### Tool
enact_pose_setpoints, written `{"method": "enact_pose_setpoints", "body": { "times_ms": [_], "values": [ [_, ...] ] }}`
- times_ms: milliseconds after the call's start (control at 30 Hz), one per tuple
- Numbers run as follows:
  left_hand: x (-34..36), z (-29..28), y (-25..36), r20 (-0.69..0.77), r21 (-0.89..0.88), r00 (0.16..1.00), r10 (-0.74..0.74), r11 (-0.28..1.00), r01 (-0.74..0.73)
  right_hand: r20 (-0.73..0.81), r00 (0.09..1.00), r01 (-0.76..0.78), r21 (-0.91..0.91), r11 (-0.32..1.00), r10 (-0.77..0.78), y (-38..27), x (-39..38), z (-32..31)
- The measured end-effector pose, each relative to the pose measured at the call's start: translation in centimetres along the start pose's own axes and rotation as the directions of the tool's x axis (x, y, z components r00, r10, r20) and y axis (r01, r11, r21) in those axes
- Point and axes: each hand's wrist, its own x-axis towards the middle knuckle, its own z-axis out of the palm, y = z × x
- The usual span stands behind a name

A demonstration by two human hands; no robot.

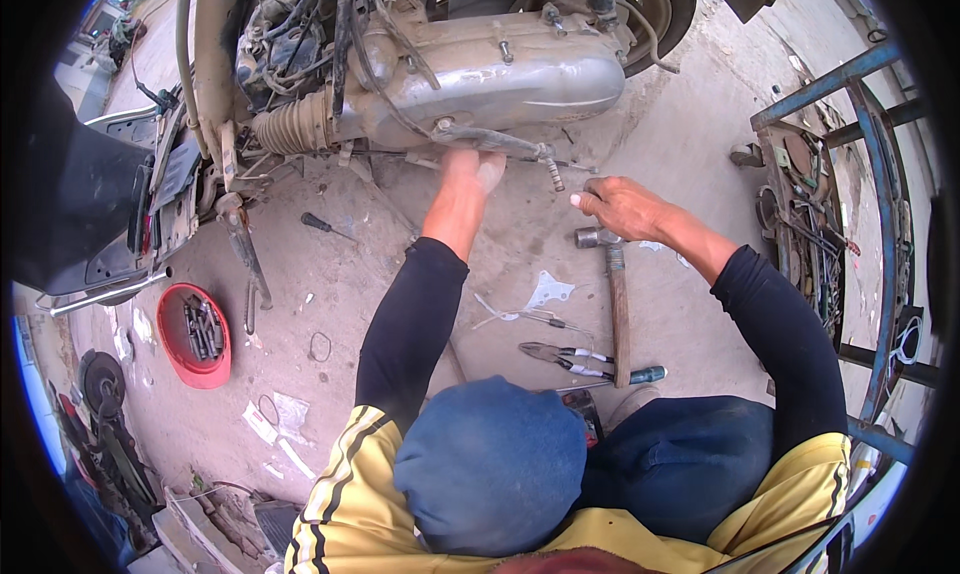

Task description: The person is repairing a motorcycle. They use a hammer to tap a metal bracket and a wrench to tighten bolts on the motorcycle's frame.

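A scooter's dusty engine casing (500, 79) spans the upper middle, with a kick-start lever (490, 139) along its lower edge. My left hand (468, 172) reaches up under the lever, its fingers hidden beneath the casing. A thin rod or cable (570, 164) sticks out to the right of that hand. My right hand (625, 206) is closed, fingers curled and thumb pointing left, just below the rod's outer end. Whatever it grips, if anything, is too small to make out. Directly under it lies a wooden-handled hammer (617, 304).
Pliers (565, 356) and a blue-handled screwdriver (645, 375) lie near my knees. A dark-handled screwdriver (325, 225) rests further left. A red bowl-like helmet (208, 374) holds several metal sockets. On the right stands a blue metal frame (885, 234) with parts and tools.
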Motion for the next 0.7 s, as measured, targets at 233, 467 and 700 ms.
{"method": "enact_pose_setpoints", "body": {
  "times_ms": [233,467,700],
  "values": [
    [-0.8,0.5,-1.3,0.043,0.097,0.995,0.088,0.991,-0.092,-0.036,0.993,-0.112,0.049,0.993,0.114,7.7,-4.0,0.7],
    [-0.7,0.3,0.3,0.054,0.123,0.997,0.056,0.991,-0.062,-0.293,0.913,-0.229,0.214,0.950,0.286,16.2,-5.1,6.1],
    [-2.0,1.9,-1.1,0.117,0.182,0.993,0.035,0.982,-0.056,-0.547,0.810,-0.211,0.067,0.975,0.212,20.7,-4.8,10.1]
  ]
}}
